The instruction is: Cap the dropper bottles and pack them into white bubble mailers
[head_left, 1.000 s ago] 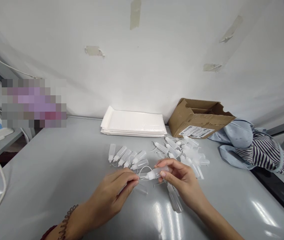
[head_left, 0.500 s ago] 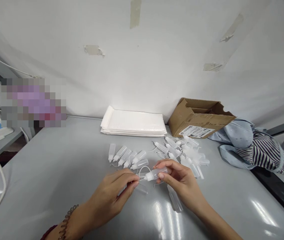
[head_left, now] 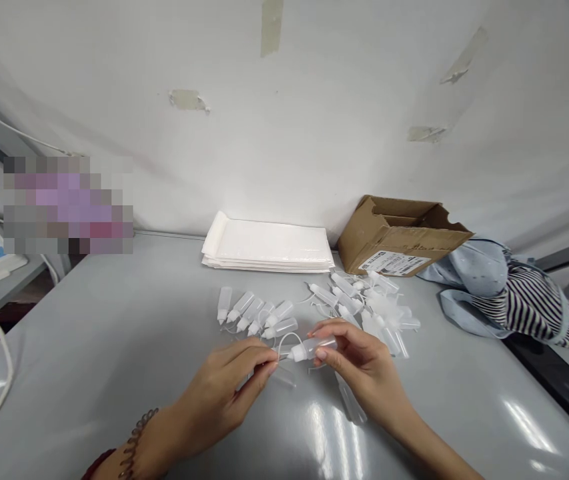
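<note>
In the head view, a small bottle (head_left: 313,348) is being pinched sideways above the worktop (head_left: 114,333) in the grip of the right hand (head_left: 364,360), its nozzle (head_left: 294,355) apparently being presented to the left hand (head_left: 231,380), by whose grip a looped strap (head_left: 290,335) is being pinched. The cardboard box's (head_left: 424,241) contents are being hidden.

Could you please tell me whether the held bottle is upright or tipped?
Tipped: the bottle lies nearly level in the right hand, its nozzle toward the left hand.

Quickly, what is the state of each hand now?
Left hand: pinched closed near the bottle's tip; held part unclear.
Right hand: closed, holding the bottle.
</note>
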Available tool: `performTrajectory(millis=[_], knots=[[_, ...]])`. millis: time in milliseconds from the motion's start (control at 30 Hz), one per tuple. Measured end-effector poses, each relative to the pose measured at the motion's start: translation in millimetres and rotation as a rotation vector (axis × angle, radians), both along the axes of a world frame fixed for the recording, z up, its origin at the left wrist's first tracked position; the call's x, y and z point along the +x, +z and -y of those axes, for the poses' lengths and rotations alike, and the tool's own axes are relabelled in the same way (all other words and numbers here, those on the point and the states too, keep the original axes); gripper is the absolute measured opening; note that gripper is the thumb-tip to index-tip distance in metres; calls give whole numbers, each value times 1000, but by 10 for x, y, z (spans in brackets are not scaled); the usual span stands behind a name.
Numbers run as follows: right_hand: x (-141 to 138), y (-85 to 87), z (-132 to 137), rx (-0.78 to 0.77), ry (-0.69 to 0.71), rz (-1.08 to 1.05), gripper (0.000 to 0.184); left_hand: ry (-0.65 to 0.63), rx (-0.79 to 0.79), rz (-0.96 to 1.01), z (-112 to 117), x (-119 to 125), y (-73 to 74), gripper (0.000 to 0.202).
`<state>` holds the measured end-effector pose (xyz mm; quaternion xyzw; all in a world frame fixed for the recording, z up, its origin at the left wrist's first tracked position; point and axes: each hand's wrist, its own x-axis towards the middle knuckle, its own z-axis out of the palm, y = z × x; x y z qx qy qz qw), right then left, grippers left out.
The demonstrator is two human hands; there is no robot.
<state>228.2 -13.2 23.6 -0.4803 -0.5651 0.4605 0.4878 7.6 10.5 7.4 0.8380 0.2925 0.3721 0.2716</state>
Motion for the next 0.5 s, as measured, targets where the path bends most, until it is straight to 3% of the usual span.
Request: performTrajectory(millis=[500], knots=[[-71,-66,103,90,-40,195,10,58,78,25,6,20,-51,14]])
